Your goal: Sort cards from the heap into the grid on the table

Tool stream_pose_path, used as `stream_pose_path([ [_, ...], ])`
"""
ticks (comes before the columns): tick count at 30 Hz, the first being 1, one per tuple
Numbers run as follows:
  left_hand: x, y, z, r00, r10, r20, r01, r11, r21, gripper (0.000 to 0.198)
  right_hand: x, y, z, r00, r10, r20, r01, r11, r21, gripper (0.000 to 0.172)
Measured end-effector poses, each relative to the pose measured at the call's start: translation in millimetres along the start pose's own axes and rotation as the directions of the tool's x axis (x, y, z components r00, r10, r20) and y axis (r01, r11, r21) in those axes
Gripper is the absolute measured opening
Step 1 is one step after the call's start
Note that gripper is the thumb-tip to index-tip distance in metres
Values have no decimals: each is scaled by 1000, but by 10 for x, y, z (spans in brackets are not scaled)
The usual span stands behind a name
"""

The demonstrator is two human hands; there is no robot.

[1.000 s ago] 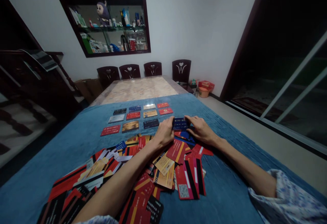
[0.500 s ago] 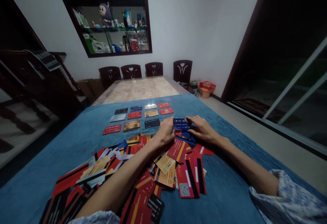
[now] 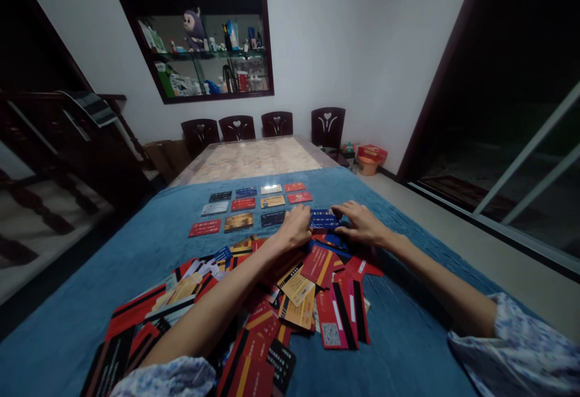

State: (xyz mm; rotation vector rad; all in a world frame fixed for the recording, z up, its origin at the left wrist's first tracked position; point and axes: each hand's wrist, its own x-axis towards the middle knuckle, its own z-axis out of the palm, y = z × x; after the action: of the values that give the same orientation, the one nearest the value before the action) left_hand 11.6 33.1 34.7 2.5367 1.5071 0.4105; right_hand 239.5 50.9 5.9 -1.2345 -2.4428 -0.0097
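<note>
A dark blue bank card (image 3: 323, 220) lies at the right end of the nearest row of cards, between my two hands. My left hand (image 3: 295, 226) is closed at its left edge, the fingertips partly hidden behind the knuckles. At the card's right edge, my right hand (image 3: 360, 223) has its thumb and forefinger on the near and far corners. A black card (image 3: 272, 219) is just left of my left hand, partly covered by it. Below both hands spreads a loose pile of red, yellow, black and blue cards (image 3: 296, 285), which my left forearm crosses.
Farther rows hold more cards, among them a gold card (image 3: 238, 222), a red card (image 3: 205, 228) and a white card (image 3: 270, 189). A blue cloth (image 3: 421, 330) covers the near table; bare marble tabletop (image 3: 254, 156) shows beyond. Dark chairs (image 3: 327, 125) stand at the far end.
The whole view has shifted slightly, so everything sits a little farther right. Both hands stay at the blue card's edges, and the card keeps its place in the row.
</note>
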Motion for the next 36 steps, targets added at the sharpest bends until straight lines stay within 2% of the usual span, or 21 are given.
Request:
stream_pose_path([
  [9,-48,-59,-123,1000,16,21,-16,999,42,29,136,-96,-96,998,11,61,-13,1000,25,48],
  [15,-113,-209,-141,1000,10,16,-11,998,63,26,245,-195,-109,994,-51,98,45,997,54,38],
  [20,-178,-348,-186,1000,-24,8,24,998,52,29,374,-275,-87,989,-92,117,87,995,48,38],
  [27,-290,-535,-293,997,-71,20,69,995,78,30,620,-454,-49,974,-141,177,135,990,42,37],
  [32,-358,-700,-398,995,-96,38,90,988,124,28,847,-547,35,960,-212,181,205,977,58,27],
  [36,-400,-818,-499,989,-135,55,123,976,182,29,1046,-672,82,958,-198,208,198,980,22,25],
])
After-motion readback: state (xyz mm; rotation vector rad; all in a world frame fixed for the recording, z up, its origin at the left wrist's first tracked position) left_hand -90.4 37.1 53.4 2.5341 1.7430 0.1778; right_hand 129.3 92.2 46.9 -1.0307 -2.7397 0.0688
